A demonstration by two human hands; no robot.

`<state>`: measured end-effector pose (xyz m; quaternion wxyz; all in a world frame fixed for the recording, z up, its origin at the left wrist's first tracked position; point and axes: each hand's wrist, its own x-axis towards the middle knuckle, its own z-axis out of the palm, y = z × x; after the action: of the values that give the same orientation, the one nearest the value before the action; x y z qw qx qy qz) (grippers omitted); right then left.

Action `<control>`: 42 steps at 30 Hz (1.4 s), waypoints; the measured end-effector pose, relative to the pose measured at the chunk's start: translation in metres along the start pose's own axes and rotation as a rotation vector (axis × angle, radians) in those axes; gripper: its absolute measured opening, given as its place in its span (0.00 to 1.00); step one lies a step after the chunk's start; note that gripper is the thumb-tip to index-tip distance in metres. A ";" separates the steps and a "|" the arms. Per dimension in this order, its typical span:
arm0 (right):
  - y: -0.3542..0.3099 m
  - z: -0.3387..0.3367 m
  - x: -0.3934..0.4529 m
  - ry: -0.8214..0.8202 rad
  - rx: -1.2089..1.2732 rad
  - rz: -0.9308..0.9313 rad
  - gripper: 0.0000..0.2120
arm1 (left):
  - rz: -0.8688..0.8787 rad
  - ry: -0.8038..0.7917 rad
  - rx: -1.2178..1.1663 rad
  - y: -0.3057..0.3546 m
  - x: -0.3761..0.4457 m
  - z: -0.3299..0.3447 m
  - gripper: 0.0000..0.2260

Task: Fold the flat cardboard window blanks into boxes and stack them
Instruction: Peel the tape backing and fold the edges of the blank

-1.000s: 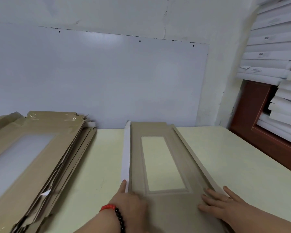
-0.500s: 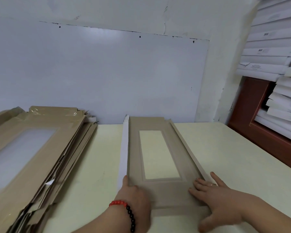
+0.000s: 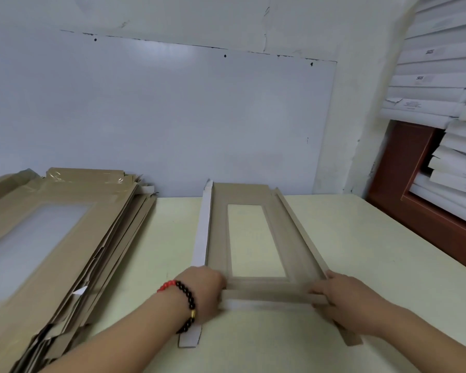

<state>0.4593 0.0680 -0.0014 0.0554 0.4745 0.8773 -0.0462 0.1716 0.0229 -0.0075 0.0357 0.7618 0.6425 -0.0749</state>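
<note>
A flat brown cardboard window blank (image 3: 218,232) lies lengthwise on the pale table (image 3: 361,251), its clear window in the middle and narrow side flaps on both long edges. The near end flap (image 3: 269,294) is lifted and folded up towards the window. My left hand (image 3: 207,292), with a red and black bead bracelet on the wrist, grips the flap's left end. My right hand (image 3: 345,300) grips the flap's right end. A thick pile of flat window blanks (image 3: 65,224) lies on the table at the left.
A pale wall panel (image 3: 172,117) stands right behind the table. At the right, white flat boxes (image 3: 441,84) are stacked high above a red-brown wooden frame (image 3: 414,200). The table's right edge runs diagonally close to that frame.
Both hands slid back to the blank's near end and went from pressing flat on it to gripping the end flap, which is now folded up. The camera tilted slightly.
</note>
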 end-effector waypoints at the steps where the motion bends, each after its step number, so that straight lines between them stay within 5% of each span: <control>1: 0.003 -0.002 0.003 -0.004 0.079 0.035 0.08 | -0.017 -0.001 -0.078 -0.004 0.005 -0.002 0.08; 6: 0.011 0.005 0.020 0.089 0.305 0.215 0.23 | -0.141 0.046 -0.321 -0.011 0.025 0.002 0.09; 11: -0.012 0.028 0.035 0.223 0.051 0.299 0.38 | -0.133 0.155 -0.235 0.005 0.032 0.023 0.25; 15: -0.053 0.046 0.050 0.218 -0.162 0.221 0.30 | -0.032 0.208 -0.065 0.032 0.039 0.036 0.28; 20: -0.091 0.063 0.070 0.255 0.309 -0.110 0.28 | 0.017 0.088 0.076 0.051 0.049 0.055 0.34; 22: -0.085 0.065 0.070 0.228 0.312 -0.162 0.29 | -0.010 0.069 0.126 0.046 0.051 0.056 0.33; 27: -0.052 0.066 0.067 0.081 0.038 -0.032 0.26 | -0.140 0.052 0.230 0.030 0.051 0.047 0.29; 33: -0.015 0.065 0.060 0.069 0.088 0.224 0.26 | -0.215 0.039 0.283 0.012 0.043 0.040 0.28; 42: 0.001 0.058 0.050 0.233 0.325 0.325 0.26 | -0.204 0.217 -0.135 -0.014 0.035 0.063 0.24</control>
<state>0.4358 0.1016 -0.0664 -0.1163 0.6141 0.7710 -0.1221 0.1591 0.0499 -0.0744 0.0097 0.6922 0.7201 0.0480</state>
